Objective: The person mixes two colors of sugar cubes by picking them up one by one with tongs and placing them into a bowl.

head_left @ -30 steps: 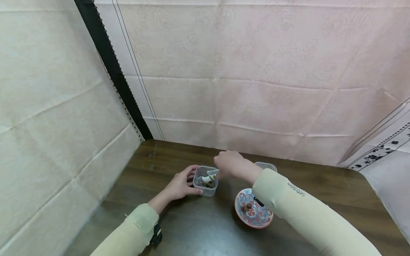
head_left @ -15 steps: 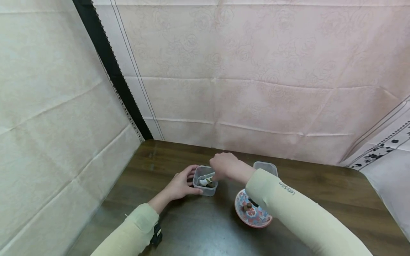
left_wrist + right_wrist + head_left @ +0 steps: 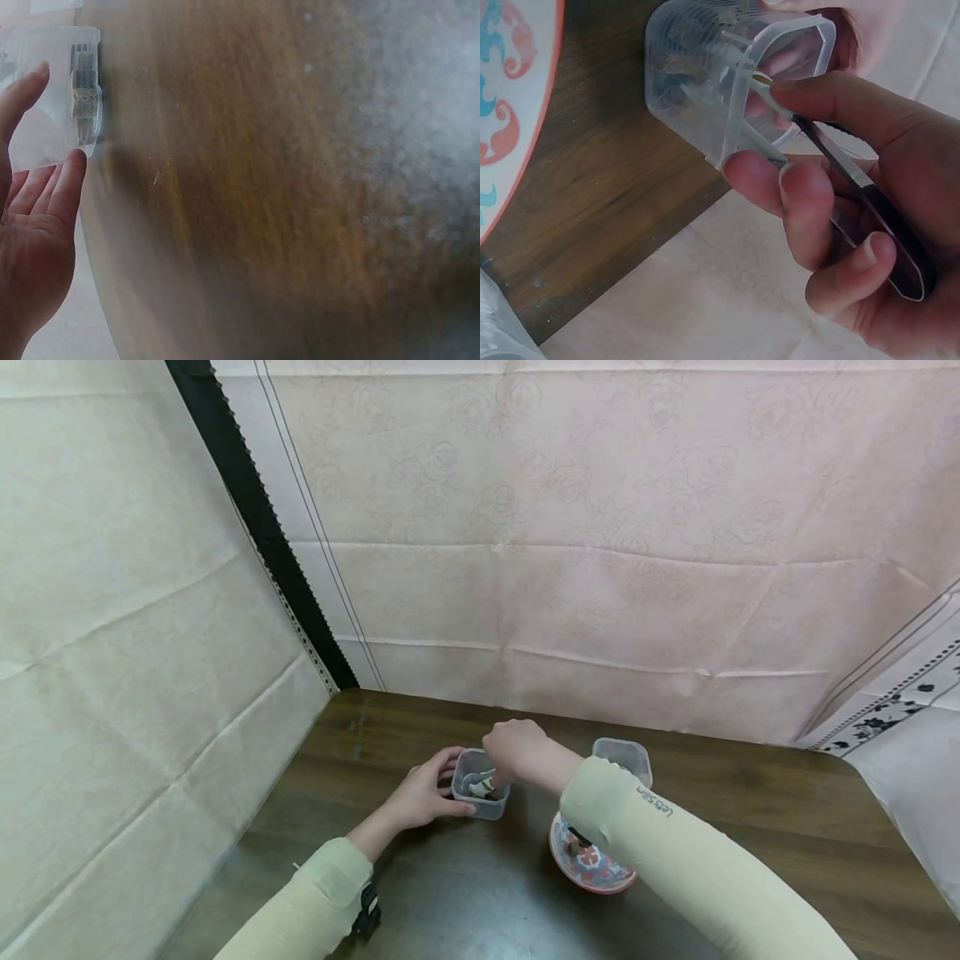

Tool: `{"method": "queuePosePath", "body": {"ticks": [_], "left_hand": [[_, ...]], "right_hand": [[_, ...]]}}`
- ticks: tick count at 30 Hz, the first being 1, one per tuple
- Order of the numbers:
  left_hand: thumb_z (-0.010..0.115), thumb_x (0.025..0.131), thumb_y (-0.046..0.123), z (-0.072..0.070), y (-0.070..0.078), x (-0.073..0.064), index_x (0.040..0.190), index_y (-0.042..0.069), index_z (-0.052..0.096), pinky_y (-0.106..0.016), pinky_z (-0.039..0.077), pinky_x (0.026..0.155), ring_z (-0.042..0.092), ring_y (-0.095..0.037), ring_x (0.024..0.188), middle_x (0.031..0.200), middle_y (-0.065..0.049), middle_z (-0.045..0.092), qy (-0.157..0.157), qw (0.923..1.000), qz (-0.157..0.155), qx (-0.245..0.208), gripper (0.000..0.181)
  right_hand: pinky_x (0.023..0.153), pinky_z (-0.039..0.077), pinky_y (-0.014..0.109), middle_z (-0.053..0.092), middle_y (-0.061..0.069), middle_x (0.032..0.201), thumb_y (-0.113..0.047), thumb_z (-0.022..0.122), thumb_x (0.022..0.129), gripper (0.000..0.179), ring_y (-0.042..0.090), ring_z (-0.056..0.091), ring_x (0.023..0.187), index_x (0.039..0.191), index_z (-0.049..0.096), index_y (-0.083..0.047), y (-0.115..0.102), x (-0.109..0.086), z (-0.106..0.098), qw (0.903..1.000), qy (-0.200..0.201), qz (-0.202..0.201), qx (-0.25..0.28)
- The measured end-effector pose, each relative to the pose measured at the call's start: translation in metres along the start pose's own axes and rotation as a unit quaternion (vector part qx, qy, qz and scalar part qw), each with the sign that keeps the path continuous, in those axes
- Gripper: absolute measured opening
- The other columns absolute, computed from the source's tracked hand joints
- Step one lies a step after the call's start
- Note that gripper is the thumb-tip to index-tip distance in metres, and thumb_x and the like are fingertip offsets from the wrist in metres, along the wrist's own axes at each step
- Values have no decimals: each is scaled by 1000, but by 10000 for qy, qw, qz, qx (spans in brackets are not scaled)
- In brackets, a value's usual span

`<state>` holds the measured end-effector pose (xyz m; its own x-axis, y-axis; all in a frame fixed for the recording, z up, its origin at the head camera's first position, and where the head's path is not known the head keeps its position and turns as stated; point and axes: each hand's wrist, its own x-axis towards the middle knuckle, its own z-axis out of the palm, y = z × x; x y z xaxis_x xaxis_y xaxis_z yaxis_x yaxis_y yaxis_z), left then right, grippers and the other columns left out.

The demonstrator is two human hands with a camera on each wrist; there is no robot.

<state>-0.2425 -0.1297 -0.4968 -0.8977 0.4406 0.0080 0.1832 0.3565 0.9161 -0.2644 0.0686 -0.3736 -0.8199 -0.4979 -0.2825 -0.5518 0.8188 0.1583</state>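
Note:
A clear plastic container (image 3: 489, 811) stands on the dark wooden table. My left hand (image 3: 422, 795) grips it from the left, thumb on the near side and fingers on the far side. Above its right rim is my right hand (image 3: 527, 752), which pinches a pair of tongs (image 3: 861, 180) between thumb and fingers. The tongs have a dark, metal-edged handle and pale ends that reach down into the container. Small brownish pieces (image 3: 84, 101) show through the container's wall in the left wrist view. Whether the tongs' ends hold a piece cannot be made out.
Partly under my right forearm sits a patterned red-rimmed plate (image 3: 592, 887) with a small brown piece (image 3: 576, 847) on it. Behind that forearm stands a second clear container (image 3: 626, 755). Pale cloth (image 3: 480, 602) hangs along the table's far edge.
My right hand has shifted a little left, and the tongs' ends now sit lower in the container. More of the second container shows. My left hand stays in place.

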Motion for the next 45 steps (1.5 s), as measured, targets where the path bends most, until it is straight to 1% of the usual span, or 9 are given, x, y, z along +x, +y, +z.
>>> {"method": "queuePosePath", "body": {"ticks": [5, 9, 20, 23, 27, 30, 36, 41, 45], "left_hand": [[91, 87, 10, 1, 1, 0, 158, 6, 43, -45, 56, 107, 54, -40, 143, 151, -20, 54, -2, 10000, -6, -12, 86], [91, 87, 10, 0, 2, 0, 158, 7, 42, -45, 56, 107, 53, -39, 143, 152, -19, 54, -31, 10000, -14, -26, 86], [92, 86, 10, -1, 0, -1, 158, 7, 43, -47, 55, 108, 52, -40, 145, 152, -18, 54, 41, 9999, -92, -98, 87], [92, 85, 9, 0, 0, -1, 158, 7, 43, -47, 55, 108, 52, -40, 145, 152, -18, 54, 64, 9999, -89, -92, 87], [92, 85, 10, 1, 0, 0, 158, 7, 43, -47, 56, 108, 51, -41, 145, 152, -18, 54, 91, 9999, -116, -61, 88], [93, 85, 11, 0, -1, 0, 158, 7, 43, -47, 56, 107, 51, -41, 145, 152, -18, 54, 110, 9998, -140, -19, 89], [92, 85, 11, 0, -2, 0, 158, 7, 42, -49, 55, 108, 52, -41, 145, 152, -19, 55, 113, 9999, -103, 10, 88], [93, 85, 12, 0, 0, 0, 158, 7, 43, -48, 56, 107, 52, -40, 144, 152, -18, 55, 101, 9999, -103, 44, 88], [93, 85, 11, 1, 1, -1, 158, 7, 43, -47, 56, 107, 53, -39, 144, 152, -18, 55, 86, 9999, -108, 39, 89]], "right_hand": [[66, 58, 35, 66, -1, 88, -37, 85, 92, 25, 14, 57, 72, 99, 76, -15, -1, 0, -3, 9999, -45, -40, -145], [64, 56, 35, 64, -1, 85, -35, 83, 94, 22, 15, 56, 71, 94, 73, -15, 1, -1, -5, 9999, -97, -67, -96], [56, 54, 33, 62, -2, 71, -37, 80, 96, 28, 14, 61, 57, 82, 68, -16, 18, -15, -10, 9981, 92, -263, 543], [51, 48, 31, 60, -4, 65, -37, 79, 97, 29, 13, 58, 54, 79, 67, -17, 26, -25, -13, 9965, 170, -310, 757], [49, 31, 28, 42, -8, 56, -35, 78, 97, 43, 10, 40, 52, 66, 53, -20, 37, -42, -18, 9936, 421, -546, 899], [49, 23, 26, 33, -9, 51, -31, 77, 97, 51, 8, 33, 49, 61, 44, -20, 45, -56, -21, 9900, 602, -731, 1043], [47, 21, 22, 31, -9, 51, -26, 76, 98, 49, 5, 33, 45, 62, 43, -20, 59, -82, -23, 9852, 678, -824, 1339], [44, 26, 22, 37, -9, 49, -26, 76, 98, 48, 5, 47, 40, 62, 44, -20, 71, -101, -20, 9833, 651, -789, 1504], [44, 25, 22, 40, -11, 50, -27, 76, 97, 45, 3, 42, 40, 63, 48, -21, 81, -116, -15, 9814, 832, -801, 1532]]}}
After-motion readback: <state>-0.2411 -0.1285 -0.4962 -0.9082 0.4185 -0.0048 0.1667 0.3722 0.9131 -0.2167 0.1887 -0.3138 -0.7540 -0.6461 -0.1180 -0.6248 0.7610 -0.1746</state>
